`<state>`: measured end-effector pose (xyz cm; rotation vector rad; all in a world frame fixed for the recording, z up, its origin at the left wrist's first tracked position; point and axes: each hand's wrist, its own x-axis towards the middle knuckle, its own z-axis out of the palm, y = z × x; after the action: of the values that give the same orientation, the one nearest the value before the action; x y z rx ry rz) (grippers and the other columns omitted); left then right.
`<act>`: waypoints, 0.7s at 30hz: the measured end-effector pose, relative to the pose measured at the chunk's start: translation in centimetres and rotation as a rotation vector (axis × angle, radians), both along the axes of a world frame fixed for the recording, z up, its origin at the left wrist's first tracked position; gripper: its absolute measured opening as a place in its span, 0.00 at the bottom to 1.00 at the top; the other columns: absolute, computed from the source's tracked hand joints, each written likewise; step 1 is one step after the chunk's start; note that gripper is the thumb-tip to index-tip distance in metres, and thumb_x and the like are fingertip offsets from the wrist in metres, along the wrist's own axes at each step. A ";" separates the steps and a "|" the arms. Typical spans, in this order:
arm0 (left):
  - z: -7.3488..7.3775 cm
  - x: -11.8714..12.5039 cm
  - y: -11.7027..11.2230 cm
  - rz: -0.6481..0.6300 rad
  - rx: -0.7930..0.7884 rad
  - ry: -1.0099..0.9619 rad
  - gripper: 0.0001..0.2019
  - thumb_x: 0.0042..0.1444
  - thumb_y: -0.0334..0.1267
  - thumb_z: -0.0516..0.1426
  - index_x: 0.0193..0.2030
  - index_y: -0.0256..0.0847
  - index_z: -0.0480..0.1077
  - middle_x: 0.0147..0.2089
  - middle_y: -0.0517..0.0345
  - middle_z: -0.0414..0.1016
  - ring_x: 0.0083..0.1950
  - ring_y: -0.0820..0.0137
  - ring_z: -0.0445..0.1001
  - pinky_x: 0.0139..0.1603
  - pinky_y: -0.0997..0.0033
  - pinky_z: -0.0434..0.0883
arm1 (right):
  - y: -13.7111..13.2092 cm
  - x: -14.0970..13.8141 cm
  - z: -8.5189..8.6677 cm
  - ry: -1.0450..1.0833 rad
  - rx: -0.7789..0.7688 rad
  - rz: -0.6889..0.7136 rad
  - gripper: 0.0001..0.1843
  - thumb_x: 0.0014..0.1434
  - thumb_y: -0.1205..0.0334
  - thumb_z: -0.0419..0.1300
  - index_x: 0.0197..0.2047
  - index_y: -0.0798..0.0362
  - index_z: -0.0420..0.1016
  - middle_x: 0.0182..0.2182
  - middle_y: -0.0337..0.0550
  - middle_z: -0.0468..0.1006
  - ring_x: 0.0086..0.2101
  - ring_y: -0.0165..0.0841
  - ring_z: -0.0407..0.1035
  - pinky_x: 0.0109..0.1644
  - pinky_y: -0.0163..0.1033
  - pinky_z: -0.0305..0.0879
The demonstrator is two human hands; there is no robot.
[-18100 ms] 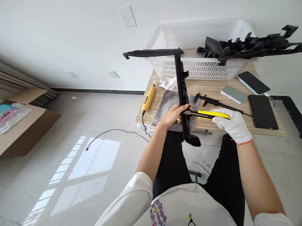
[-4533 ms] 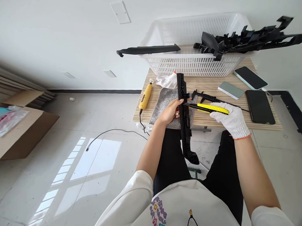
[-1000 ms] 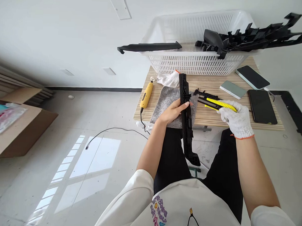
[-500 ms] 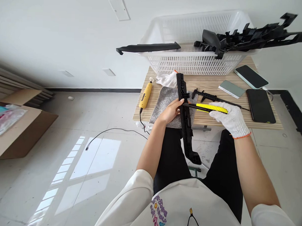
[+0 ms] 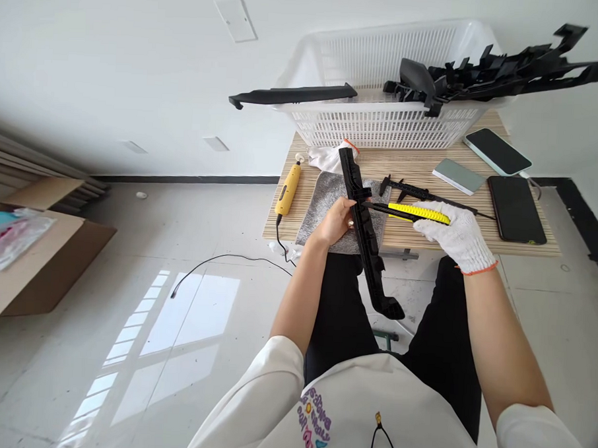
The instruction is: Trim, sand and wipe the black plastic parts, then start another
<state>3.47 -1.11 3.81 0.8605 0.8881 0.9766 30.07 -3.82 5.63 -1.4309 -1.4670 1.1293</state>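
My bare left hand [image 5: 337,222] is closed around a long black plastic trim part [image 5: 366,243], gripping it above its middle. The part slants from near the basket down over my lap, its angled end towards me. In my right hand [image 5: 454,231], which wears a white knit glove with an orange cuff, is a yellow-and-black utility knife [image 5: 413,213]. Its tip points left and meets the trim part beside my left thumb; whether it touches I cannot tell. Under the part lies a grey cloth [image 5: 324,199] at the table's front edge.
On the wooden table [image 5: 441,242] lie a yellow rotary tool [image 5: 289,189] with a cable, a white glove [image 5: 325,158], a black caliper [image 5: 419,191], a grey-green card-like box [image 5: 458,176] and two phones [image 5: 516,210]. Behind, a white basket [image 5: 377,125] holds several black parts. A cardboard box [image 5: 54,266] stands left.
The trim part has tilted: its far end has shifted left and its near end slightly right. My left hand has moved a little left with it. The knife has barely moved.
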 end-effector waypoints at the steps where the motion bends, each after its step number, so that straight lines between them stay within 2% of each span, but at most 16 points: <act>1: -0.2 0.0 0.1 0.007 -0.009 0.002 0.16 0.62 0.41 0.49 0.43 0.37 0.77 0.26 0.59 0.65 0.25 0.73 0.58 0.25 0.75 0.60 | 0.0 0.0 0.0 0.004 -0.009 0.009 0.18 0.51 0.55 0.76 0.47 0.42 0.87 0.31 0.37 0.82 0.24 0.29 0.68 0.25 0.37 0.70; 4: -0.3 0.0 0.2 0.022 -0.024 0.023 0.16 0.63 0.42 0.48 0.42 0.39 0.75 0.27 0.59 0.65 0.23 0.75 0.55 0.23 0.77 0.57 | -0.1 0.2 0.0 0.029 -0.032 0.042 0.18 0.50 0.56 0.77 0.45 0.43 0.87 0.33 0.38 0.83 0.23 0.29 0.69 0.24 0.37 0.70; 8: 0.1 0.0 0.2 -0.010 -0.013 0.015 0.16 0.64 0.41 0.47 0.41 0.40 0.74 0.30 0.58 0.71 0.21 0.78 0.53 0.21 0.79 0.54 | -0.3 0.0 0.1 0.043 -0.022 0.080 0.20 0.47 0.57 0.79 0.45 0.42 0.87 0.41 0.41 0.85 0.30 0.33 0.76 0.28 0.38 0.77; 12: 0.7 0.2 0.1 -0.028 -0.036 0.024 0.17 0.62 0.40 0.46 0.41 0.38 0.76 0.27 0.58 0.70 0.20 0.77 0.48 0.21 0.76 0.54 | -0.4 -0.2 0.3 0.042 -0.023 0.060 0.19 0.49 0.56 0.78 0.46 0.42 0.87 0.38 0.41 0.85 0.32 0.35 0.77 0.29 0.38 0.78; 17: 0.9 0.3 0.0 -0.031 -0.036 0.059 0.17 0.63 0.39 0.46 0.42 0.38 0.75 0.28 0.56 0.72 0.21 0.76 0.47 0.21 0.74 0.51 | -0.3 -0.2 0.5 0.014 -0.019 0.098 0.19 0.49 0.56 0.78 0.47 0.42 0.88 0.46 0.43 0.85 0.37 0.37 0.78 0.34 0.39 0.80; 19: 0.6 0.3 0.0 -0.039 -0.007 0.068 0.17 0.66 0.39 0.45 0.41 0.37 0.74 0.28 0.56 0.70 0.21 0.76 0.49 0.21 0.73 0.50 | -0.2 -0.1 0.5 0.015 -0.020 0.126 0.20 0.48 0.56 0.78 0.46 0.42 0.88 0.46 0.43 0.85 0.37 0.36 0.78 0.34 0.38 0.79; 21: 0.1 0.2 0.0 -0.035 0.017 0.121 0.17 0.69 0.41 0.45 0.40 0.37 0.72 0.28 0.57 0.69 0.23 0.75 0.53 0.22 0.73 0.54 | -0.1 0.1 0.4 0.031 -0.045 0.147 0.19 0.46 0.57 0.79 0.44 0.44 0.88 0.41 0.42 0.84 0.33 0.34 0.76 0.30 0.37 0.76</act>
<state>3.66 -1.13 3.93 0.9548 0.9658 0.9099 30.14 -3.91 6.08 -1.3478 -1.5543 1.2763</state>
